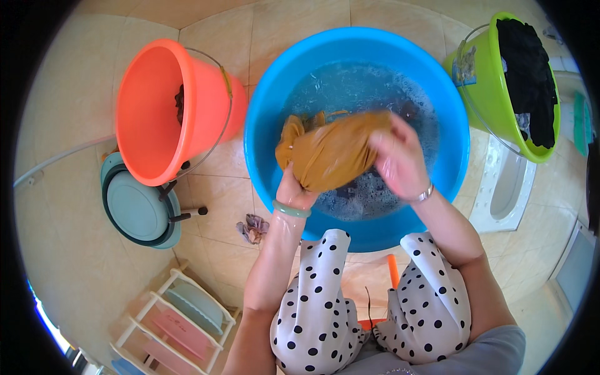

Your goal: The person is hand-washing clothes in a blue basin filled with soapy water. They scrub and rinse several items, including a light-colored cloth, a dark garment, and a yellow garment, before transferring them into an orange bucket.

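A wet mustard-brown garment [337, 150] is stretched between my two hands above a large blue tub [262, 69]. My left hand [297, 184], with a pale green bangle at the wrist, grips the garment's near left part from below. My right hand [403, 159], slightly blurred and wearing a silvery wristband, holds the right end of the cloth. Beneath it the tub holds bluish soapy water [350, 81] with foam. Some dark cloth [359, 190] shows in the water near its front, partly hidden by the garment.
At left stands an orange-red bucket [144, 119] with something dark inside. A green bucket [475, 69] full of black clothes [528, 75] is at right, beside a white squat toilet [503, 187]. Teal folding basins [137, 206], crumpled cloth [253, 229] and a white rack [181, 319] lie left of my legs.
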A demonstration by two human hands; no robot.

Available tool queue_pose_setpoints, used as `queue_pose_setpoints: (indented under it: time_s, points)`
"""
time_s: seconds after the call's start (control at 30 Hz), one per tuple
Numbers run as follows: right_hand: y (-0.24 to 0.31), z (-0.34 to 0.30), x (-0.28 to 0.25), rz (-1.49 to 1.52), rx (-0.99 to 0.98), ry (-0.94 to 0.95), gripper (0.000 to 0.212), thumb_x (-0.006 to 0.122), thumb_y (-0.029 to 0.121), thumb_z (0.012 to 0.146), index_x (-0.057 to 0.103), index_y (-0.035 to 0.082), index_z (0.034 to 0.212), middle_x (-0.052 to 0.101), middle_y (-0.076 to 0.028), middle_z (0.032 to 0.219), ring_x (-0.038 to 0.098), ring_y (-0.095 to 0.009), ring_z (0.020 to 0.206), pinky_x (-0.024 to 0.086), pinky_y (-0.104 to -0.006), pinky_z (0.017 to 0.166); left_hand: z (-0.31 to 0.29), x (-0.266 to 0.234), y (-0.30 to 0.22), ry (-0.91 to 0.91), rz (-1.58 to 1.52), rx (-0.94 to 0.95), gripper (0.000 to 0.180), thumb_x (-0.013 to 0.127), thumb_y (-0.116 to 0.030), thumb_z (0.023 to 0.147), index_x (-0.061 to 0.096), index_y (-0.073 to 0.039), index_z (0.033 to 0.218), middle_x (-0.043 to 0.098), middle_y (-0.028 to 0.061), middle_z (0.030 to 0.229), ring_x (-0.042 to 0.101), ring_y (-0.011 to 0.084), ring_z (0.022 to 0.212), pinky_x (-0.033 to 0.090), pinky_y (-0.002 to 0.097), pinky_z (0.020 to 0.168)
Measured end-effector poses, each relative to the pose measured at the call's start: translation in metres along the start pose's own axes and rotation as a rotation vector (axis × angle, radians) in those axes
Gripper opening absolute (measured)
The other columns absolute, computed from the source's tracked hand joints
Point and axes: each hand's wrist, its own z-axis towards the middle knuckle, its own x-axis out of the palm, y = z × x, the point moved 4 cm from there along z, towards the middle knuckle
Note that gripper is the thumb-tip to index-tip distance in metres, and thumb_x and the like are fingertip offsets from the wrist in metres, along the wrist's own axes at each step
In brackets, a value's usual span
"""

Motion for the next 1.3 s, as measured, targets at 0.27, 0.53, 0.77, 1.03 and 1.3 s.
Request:
queue_pose_setpoints:
  time_s: [0.27, 0.53, 0.77, 1.03, 1.3]
  points:
    - [-0.085, 0.024, -0.089, -0.006, 0.284, -0.180, 0.066, 0.071, 0.037, 0.088, 0.041, 0.009, 0.140, 0.052, -0.005, 0.131, 0.052, -0.015, 0.118, 0.042, -0.0330, 0.101, 0.009, 0.011, 0.044, 0.125, 0.021, -0.088, 0.041, 0.046, -0.027, 0.102, 0.044, -0.009, 0.139, 0.054, 0.0083, 0.136, 0.054, 0.0244, 0.122, 0.045, 0.0400, 0.104]
    - [-0.072, 0.027, -0.072, 0.034, 0.267, -0.161, 0.053, 0.069, 0.016, 0.088, 0.044, 0.003, 0.133, 0.056, -0.011, 0.125, 0.058, -0.020, 0.112, 0.052, -0.0351, 0.091, 0.037, 0.001, 0.035, 0.054, 0.781, -0.048, 0.047, 0.052, -0.029, 0.099, 0.042, -0.009, 0.140, 0.054, 0.0074, 0.134, 0.056, 0.0202, 0.119, 0.048, 0.0380, 0.100]
    - [-0.083, 0.044, -0.070, -0.127, 0.132, -0.271, 0.038, 0.065, -0.003, 0.079, 0.054, -0.002, 0.115, 0.064, -0.008, 0.102, 0.063, -0.017, 0.091, 0.052, -0.0310, 0.079, 0.063, -0.032, 0.030, 0.039, 1.125, 0.200, 0.042, 0.056, -0.024, 0.097, 0.048, -0.008, 0.135, 0.057, 0.0063, 0.129, 0.058, 0.0182, 0.113, 0.050, 0.0364, 0.095]
    - [-0.074, 0.068, -0.084, -0.376, -0.043, -0.425, 0.028, 0.063, -0.006, 0.074, 0.053, 0.000, 0.100, 0.062, -0.005, 0.093, 0.060, -0.012, 0.082, 0.047, -0.0254, 0.070, 0.074, -0.026, 0.037, -0.112, 0.728, 0.255, 0.040, 0.057, -0.021, 0.096, 0.049, -0.009, 0.133, 0.058, 0.0068, 0.128, 0.059, 0.0193, 0.111, 0.050, 0.0352, 0.093]
    - [-0.044, 0.069, -0.071, -0.010, -0.275, -0.377, 0.058, 0.053, -0.010, 0.082, 0.045, 0.006, 0.137, 0.055, -0.008, 0.128, 0.057, -0.017, 0.110, 0.048, -0.0301, 0.094, 0.002, 0.029, 0.050, 0.010, 0.243, -0.038, 0.069, 0.042, -0.061, 0.095, 0.019, -0.028, 0.150, 0.030, 0.0072, 0.152, 0.039, 0.0320, 0.135, 0.036, 0.0563, 0.107]
